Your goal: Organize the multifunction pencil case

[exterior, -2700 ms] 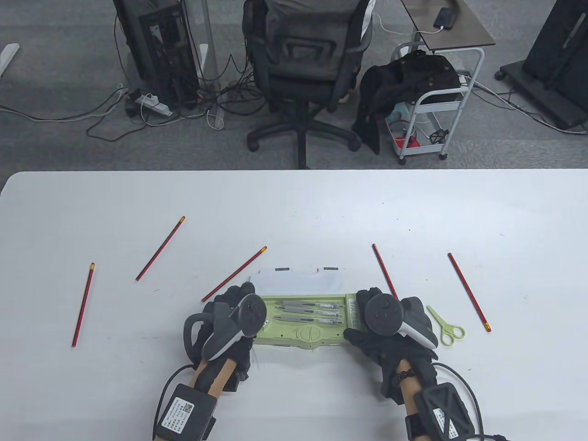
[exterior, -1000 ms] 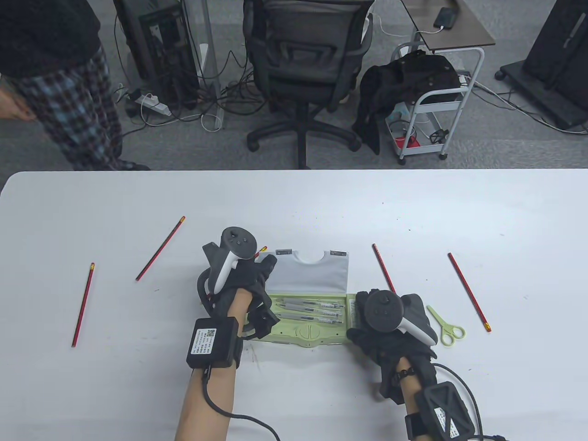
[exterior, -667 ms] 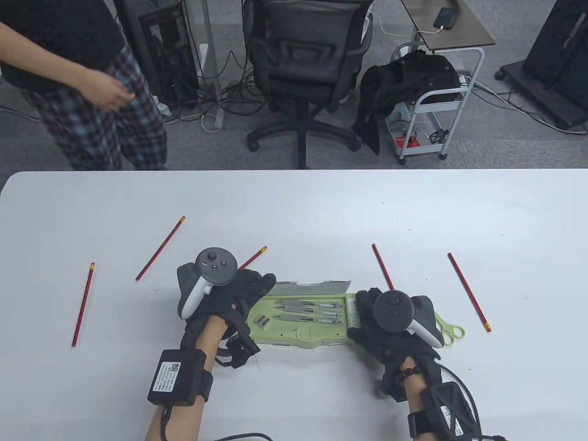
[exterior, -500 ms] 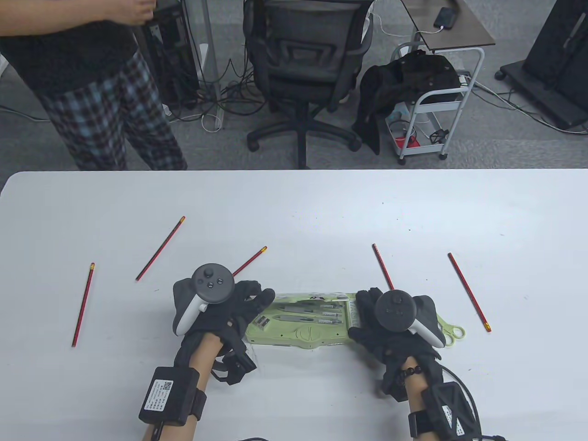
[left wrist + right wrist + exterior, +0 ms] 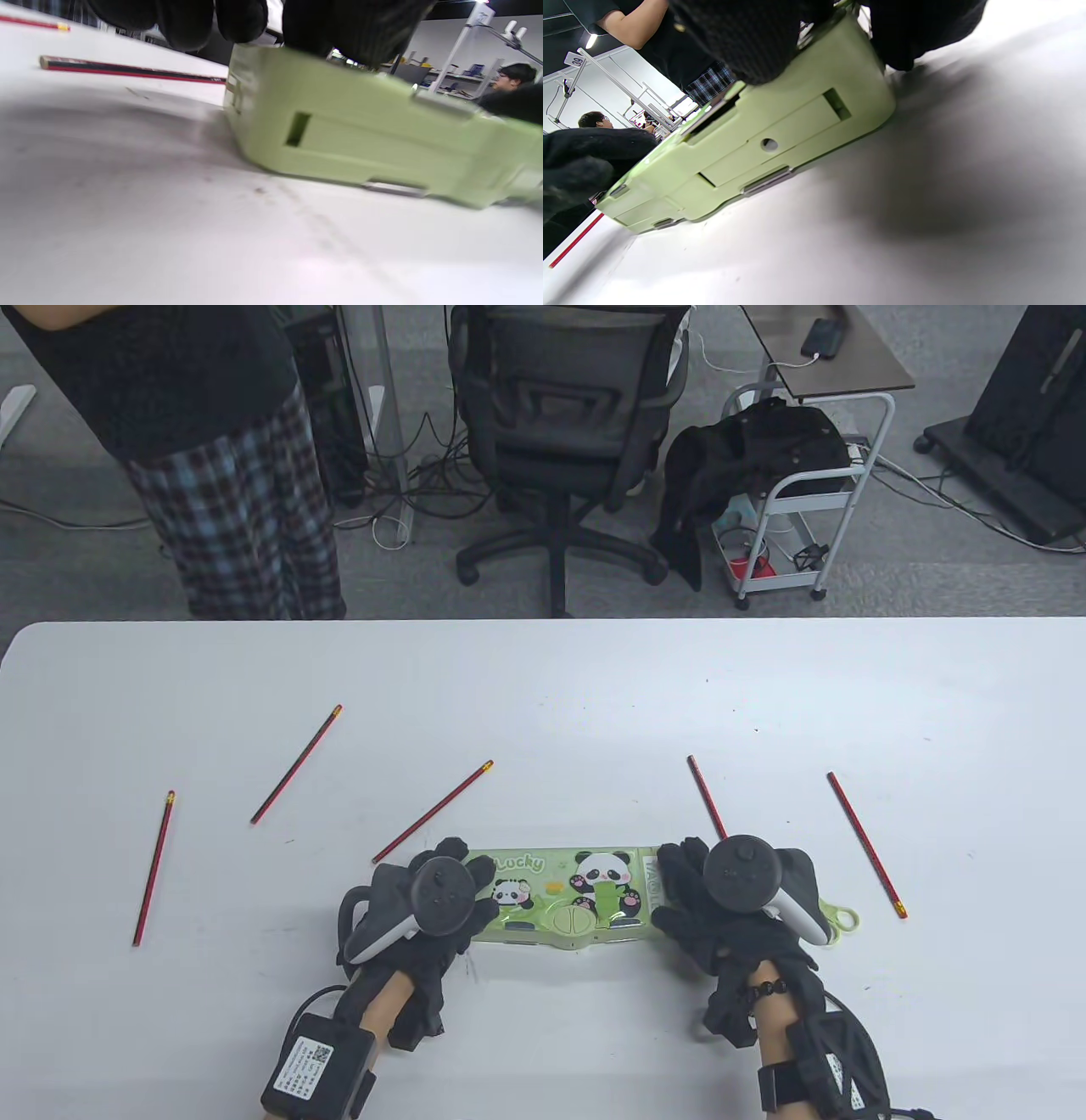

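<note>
While both hands (image 5: 585,903) grip its ends, the closed pencil case (image 5: 564,895) lies near the table (image 5: 543,687) edge.

I see scissors (image 5: 836,918) mostly under right hand (image 5: 730,908) | pencil case (image 5: 564,895) ends covered by both hands | contents hidden.

Green pencil case (image 5: 780,140) flat on white table (image 5: 925,237), right hand (image 5: 806,29) gripping near end; red pencil (image 5: 575,241) beyond.
</note>
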Motion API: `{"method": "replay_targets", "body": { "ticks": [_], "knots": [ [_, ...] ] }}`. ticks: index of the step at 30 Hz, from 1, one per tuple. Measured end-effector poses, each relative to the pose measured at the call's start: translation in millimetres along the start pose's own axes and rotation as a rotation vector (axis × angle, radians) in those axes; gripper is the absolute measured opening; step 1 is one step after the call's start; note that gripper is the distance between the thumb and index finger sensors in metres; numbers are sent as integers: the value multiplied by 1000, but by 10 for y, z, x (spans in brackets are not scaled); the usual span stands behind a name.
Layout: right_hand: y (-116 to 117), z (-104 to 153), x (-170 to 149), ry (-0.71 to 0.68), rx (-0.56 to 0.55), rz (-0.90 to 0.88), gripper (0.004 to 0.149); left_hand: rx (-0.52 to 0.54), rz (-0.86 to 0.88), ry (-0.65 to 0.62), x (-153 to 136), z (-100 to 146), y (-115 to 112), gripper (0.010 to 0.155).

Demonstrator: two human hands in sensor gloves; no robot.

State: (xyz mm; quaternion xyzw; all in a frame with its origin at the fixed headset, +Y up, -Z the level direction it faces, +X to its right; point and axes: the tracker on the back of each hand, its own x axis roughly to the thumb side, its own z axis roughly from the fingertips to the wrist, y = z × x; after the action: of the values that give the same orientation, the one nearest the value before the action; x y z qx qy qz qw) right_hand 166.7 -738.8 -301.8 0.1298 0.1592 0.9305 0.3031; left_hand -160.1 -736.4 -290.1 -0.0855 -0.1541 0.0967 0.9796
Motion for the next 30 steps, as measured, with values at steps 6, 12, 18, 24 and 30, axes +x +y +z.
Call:
{"method": "replay_targets", "body": {
  "ticks": [6,12,18,24,30],
  "knots": [
    [69,5,132,18,-30,49,77,-39,107,-93,-107,-33,-62,63],
    [116,1,191,63,-42,9,76,-62,105,-110,-79,-55,-54,61],
    [73,9,139,69,-36,-133,83,-76,101,-103,-60,-70,-51,61],
    [164,-37,310,135,-47,64,94,-91,105,-104,-47,-82,-51,61],
    [234,-119,526,223,-53,252,95,-97,115,-99,-43,-91,-47,61]
  ]
}}
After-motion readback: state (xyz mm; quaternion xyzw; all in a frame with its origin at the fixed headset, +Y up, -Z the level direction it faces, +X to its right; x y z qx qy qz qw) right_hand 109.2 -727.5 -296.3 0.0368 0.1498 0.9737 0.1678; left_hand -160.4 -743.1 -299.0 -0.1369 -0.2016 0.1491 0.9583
